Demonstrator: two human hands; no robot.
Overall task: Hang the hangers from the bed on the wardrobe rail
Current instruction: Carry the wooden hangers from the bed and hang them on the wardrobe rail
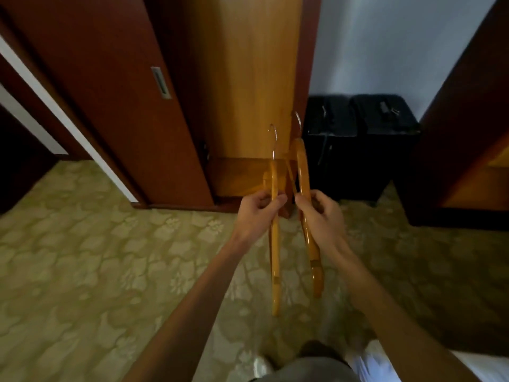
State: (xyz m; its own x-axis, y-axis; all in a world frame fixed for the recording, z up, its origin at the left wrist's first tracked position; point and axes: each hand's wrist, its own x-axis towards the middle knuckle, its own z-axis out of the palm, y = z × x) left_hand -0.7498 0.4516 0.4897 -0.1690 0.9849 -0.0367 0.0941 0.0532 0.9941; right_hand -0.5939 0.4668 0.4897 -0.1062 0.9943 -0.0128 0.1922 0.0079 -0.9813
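Note:
Two wooden hangers with metal hooks are held upright in front of me, hooks pointing up. My left hand (257,213) grips the left hanger (275,244) around its middle. My right hand (321,213) grips the right hanger (308,230) the same way. Both hangers are seen edge-on and hang close together, a little apart. Straight ahead stands the wardrobe (248,78), its sliding door (115,92) pushed left so the light wooden inside shows. The rail is out of view above the frame.
A patterned green carpet (96,257) covers the floor. A black luggage stand (360,144) sits right of the wardrobe against a white wall. Dark wooden furniture (473,133) stands at the far right. A white bed corner (484,368) shows at the bottom right.

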